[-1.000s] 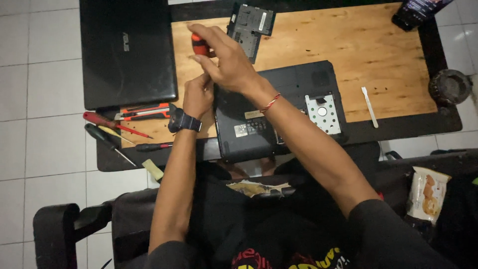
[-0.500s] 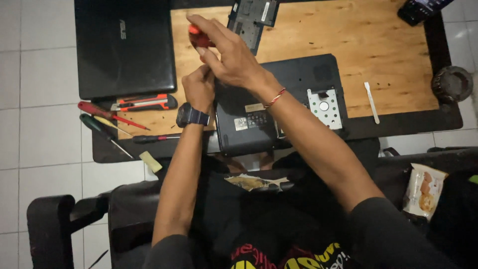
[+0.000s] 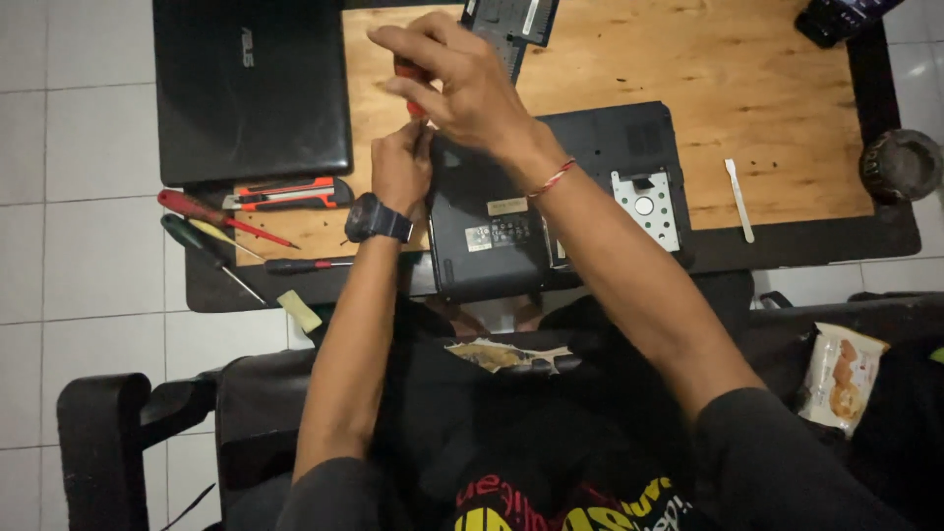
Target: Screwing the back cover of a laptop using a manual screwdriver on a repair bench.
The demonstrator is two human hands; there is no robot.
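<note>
Gripping red screwdriver (image 3: 411, 87), hands over laptop (image 3: 551, 211) corner

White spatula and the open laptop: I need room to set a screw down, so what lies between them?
Head view: only bare wood between spatula and laptop.

Surface: wooden board (image 3: 787, 88) on a dark low table (image 3: 885, 241).
Centre: upturned laptop (image 3: 551, 206), base up.
Left: closed black laptop (image 3: 251, 88); utility knife (image 3: 285, 193); three screwdrivers (image 3: 221, 218).
Right: white pry tool (image 3: 739, 200); dark round dish (image 3: 902, 165).
</note>
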